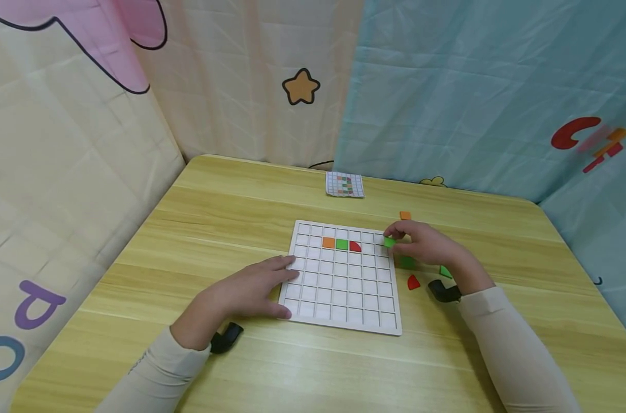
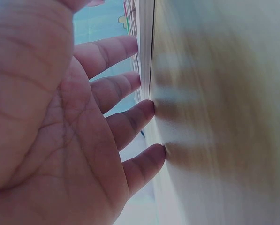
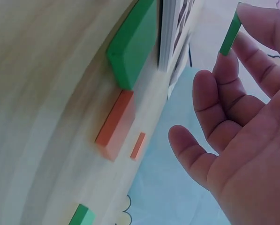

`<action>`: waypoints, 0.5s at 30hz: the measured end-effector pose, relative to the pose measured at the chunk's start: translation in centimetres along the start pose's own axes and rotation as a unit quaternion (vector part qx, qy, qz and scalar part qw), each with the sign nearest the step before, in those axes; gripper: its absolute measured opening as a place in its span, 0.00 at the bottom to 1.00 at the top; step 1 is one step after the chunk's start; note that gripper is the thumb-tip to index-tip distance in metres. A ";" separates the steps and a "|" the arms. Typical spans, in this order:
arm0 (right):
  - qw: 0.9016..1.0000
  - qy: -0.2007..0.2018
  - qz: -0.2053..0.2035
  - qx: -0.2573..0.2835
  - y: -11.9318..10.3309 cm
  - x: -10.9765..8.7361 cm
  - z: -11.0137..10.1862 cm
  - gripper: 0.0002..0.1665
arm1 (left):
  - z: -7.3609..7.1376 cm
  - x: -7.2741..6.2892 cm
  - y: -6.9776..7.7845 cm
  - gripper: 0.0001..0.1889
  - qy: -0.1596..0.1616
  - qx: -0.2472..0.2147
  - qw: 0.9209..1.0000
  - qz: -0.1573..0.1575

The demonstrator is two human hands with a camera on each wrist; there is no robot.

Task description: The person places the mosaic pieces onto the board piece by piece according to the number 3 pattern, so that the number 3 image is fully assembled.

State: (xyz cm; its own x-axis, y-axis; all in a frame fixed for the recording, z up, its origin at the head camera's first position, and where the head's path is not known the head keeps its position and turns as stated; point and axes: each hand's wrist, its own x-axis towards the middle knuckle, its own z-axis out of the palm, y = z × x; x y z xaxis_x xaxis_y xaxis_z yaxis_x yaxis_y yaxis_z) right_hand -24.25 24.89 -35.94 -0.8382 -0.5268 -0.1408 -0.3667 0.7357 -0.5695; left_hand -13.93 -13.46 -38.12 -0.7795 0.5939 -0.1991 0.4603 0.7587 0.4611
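My right hand pinches a thin green square tile between thumb and fingertips, above the right edge of a white grid board. In the right wrist view that green tile appears edge-on, apart from the table. With fingers spread and fairly straight, my left hand touches the board's left edge. Its fingertips meet the edge and table in the left wrist view. On the board an orange square tile, a green square tile and a red quarter-round tile sit in one row.
Right of the board lie an orange tile, a green tile, a red quarter-round tile and another green tile, partly hidden by the right arm. A printed pattern card lies behind the board. Curtains border the wooden table.
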 end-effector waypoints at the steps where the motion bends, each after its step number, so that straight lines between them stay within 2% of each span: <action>1: 1.000 0.000 -0.004 -0.002 -0.2 0.0 0.0 0.16 | 0.0 0.0 0.0 0.41 0.000 0.000 1.000 0.000; 8: 1.000 -0.002 -0.019 -0.016 -1.2 0.3 0.5 0.16 | 0.0 0.0 0.1 0.41 -0.001 0.001 1.000 -0.001; 15: 0.999 -0.012 -0.031 -0.008 -1.8 0.6 1.1 0.16 | -0.1 0.0 0.0 0.41 -0.001 0.001 1.000 0.002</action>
State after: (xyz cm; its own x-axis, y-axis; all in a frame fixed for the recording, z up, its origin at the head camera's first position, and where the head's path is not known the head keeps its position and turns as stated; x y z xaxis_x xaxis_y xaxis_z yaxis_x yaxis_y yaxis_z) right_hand -23.64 22.80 -35.91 -0.8035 -0.5820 -0.1249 -0.4246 0.7074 -0.5651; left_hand -13.91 -13.46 -38.05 -0.7769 0.5977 -0.1980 0.4648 0.7565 0.4601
